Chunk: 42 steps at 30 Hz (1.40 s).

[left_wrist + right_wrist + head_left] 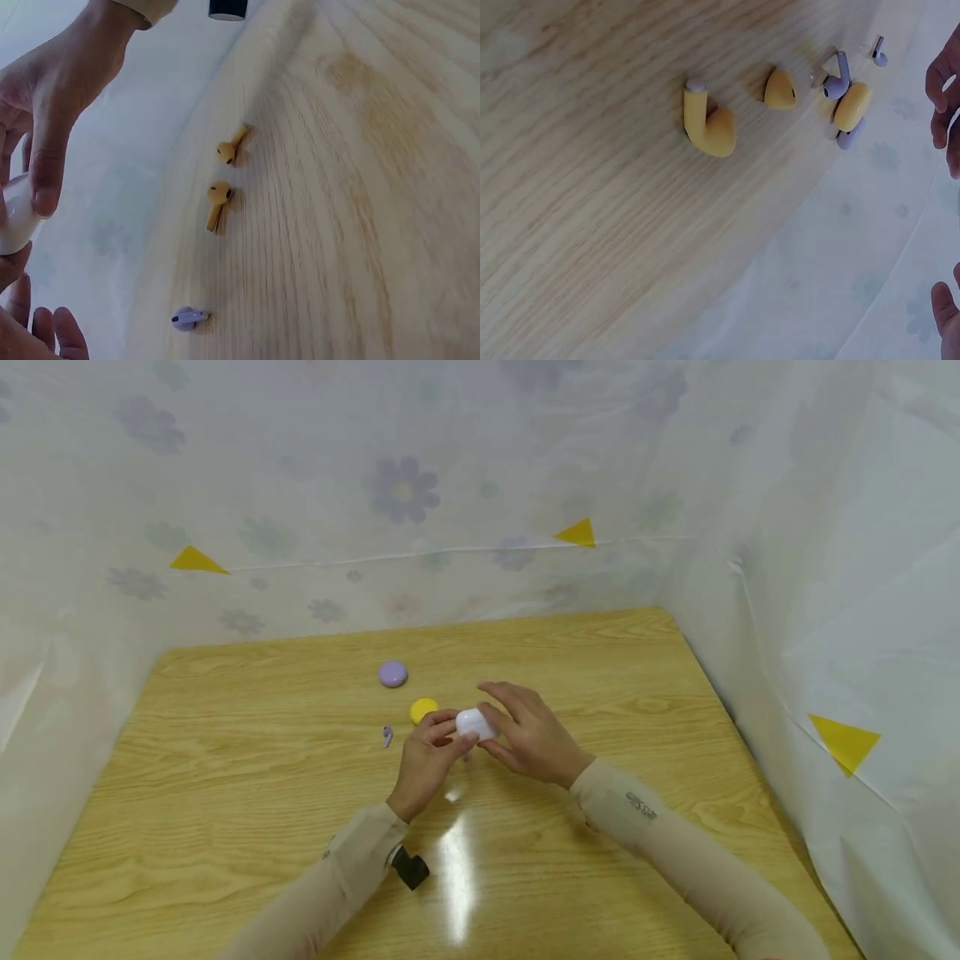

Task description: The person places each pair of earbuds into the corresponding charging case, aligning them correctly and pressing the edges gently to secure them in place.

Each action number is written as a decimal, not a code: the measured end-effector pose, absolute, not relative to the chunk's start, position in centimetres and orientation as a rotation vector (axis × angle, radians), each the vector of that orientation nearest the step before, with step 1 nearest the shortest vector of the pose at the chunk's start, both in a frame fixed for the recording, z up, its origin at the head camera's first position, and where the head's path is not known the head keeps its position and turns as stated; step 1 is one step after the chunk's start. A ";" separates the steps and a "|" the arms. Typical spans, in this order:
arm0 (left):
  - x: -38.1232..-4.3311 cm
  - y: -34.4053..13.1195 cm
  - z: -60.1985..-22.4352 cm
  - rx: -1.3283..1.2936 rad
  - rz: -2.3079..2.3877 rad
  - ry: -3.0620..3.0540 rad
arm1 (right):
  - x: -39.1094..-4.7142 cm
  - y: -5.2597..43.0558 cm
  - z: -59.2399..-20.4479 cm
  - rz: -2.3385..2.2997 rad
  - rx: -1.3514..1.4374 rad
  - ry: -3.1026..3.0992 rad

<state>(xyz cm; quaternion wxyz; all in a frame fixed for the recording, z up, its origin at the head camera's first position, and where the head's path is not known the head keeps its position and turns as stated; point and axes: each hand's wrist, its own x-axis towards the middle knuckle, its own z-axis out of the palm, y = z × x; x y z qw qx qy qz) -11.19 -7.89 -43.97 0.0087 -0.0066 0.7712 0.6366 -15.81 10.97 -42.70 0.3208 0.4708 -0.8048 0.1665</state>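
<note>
In the head view, both hands meet at a small white earbud case (pixel 471 722) held above the table. My left hand (pixel 426 764) grips its left side, with the thumb across the front. My right hand (pixel 536 742) pinches the right side between thumb and fingers; its forefinger stretches out above. Part of the white case (pixel 16 217) also shows in the left wrist view, under the left thumb. Two yellow earbuds (pixel 218 193) and a purple earbud (pixel 187 319) lie on the wood below the hands. Whether the case holds anything is hidden.
A round purple case (pixel 392 674) lies farther back on the wooden table (pixel 247 760), and a yellow case (pixel 423 709) lies just beyond the left hand. Left of that hand is another purple earbud (pixel 387 737). Flowered white sheeting (pixel 315 485) surrounds the table's back and sides.
</note>
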 end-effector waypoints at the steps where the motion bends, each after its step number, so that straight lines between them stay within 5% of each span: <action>1: -11.2 -8.0 -43.9 -0.015 1.968 2.432 | -16.1 10.9 -42.6 0.437 1.237 -2.123; 15: -10.0 -10.5 -46.4 0.700 0.980 3.236 | -23.0 11.1 -43.3 0.355 1.089 -2.577; 26: -9.2 -12.1 -46.9 0.621 0.833 3.205 | -26.9 11.4 -46.1 0.209 0.919 -3.050; 42: -9.1 -13.2 -47.1 0.598 0.837 3.198 | -27.3 11.2 -46.7 0.190 0.910 -3.152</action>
